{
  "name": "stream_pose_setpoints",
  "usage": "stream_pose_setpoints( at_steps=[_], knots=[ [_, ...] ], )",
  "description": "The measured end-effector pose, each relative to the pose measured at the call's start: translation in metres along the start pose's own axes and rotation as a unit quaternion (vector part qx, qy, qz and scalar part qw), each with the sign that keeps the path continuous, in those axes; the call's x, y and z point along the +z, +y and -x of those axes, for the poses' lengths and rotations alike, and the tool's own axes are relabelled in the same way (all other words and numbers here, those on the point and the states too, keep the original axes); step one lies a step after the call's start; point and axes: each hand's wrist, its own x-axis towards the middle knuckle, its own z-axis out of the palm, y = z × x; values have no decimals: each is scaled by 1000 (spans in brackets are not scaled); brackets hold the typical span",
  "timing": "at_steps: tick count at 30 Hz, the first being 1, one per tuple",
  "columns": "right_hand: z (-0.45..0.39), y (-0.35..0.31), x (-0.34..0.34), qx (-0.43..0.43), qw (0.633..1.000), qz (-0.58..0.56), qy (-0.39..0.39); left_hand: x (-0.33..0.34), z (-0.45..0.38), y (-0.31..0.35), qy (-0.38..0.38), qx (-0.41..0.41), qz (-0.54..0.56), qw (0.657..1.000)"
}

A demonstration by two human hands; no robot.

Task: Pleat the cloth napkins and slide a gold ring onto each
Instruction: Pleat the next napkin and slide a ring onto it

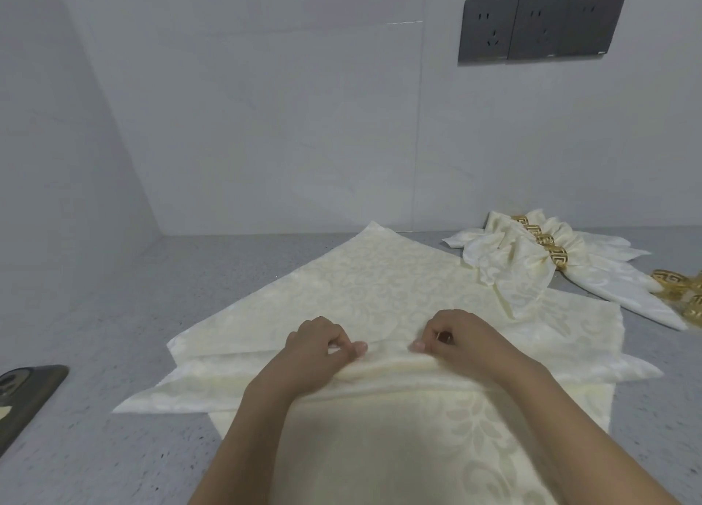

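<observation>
I see my left grip [323, 343] and right grip [452, 339] both pinching a pleat of the cream napkin [380, 295] mid-surface, fabric spreading toward the far edge.

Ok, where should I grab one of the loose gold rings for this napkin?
Pinch the nearest loose gold ring by its band, reaching from the left, since the rings lie at the right frame edge beyond the finished napkins; the rest of that pile is cut off.

No readable text

No words, brands or numbers are being shown legibly; only a Greek-key pattern is being displayed on the gold rings [557, 255], and the wall sockets [541, 25] are unlabelled.
</observation>
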Motion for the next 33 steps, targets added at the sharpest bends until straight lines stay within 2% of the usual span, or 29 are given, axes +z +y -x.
stream_pose_setpoints(
  at_steps=[6, 10, 14, 17, 19, 22, 25, 28, 30, 33],
  knots=[
    [-2, -4, 9, -11, 998, 62, -5, 4, -1, 0, -15, -9, -34, 999],
    [-5, 0, 13, 9, 997, 74, 8, 5, -3, 2, 12, -47, 19, 999],
    [-8, 0, 21, -21, 986, 143, 78, 6, -8, 5, 82, 7, -42, 996],
    [-11, 0, 23, -53, 978, 113, 166, 9, -14, 5, 166, 41, -46, 984],
    [-12, -1, 21, -70, 979, 82, 171, 10, -15, 4, 188, 45, -30, 981],
    [-8, -4, 15, -53, 994, 33, 89, 11, -13, 0, 149, 26, -17, 988],
    [-1, 0, 8, -25, 1000, 8, 7, 10, -8, -3, 77, 11, 3, 997],
    [4, -4, 2, -10, 997, -3, -72, 11, 1, -2, -21, 33, 4, 999],
    [3, -5, 7, 2, 988, 42, -147, 16, 6, -2, -72, 60, -51, 994],
    [1, -8, 13, -22, 964, 137, -228, 22, 10, -5, -94, 70, -148, 982]
  ],
)
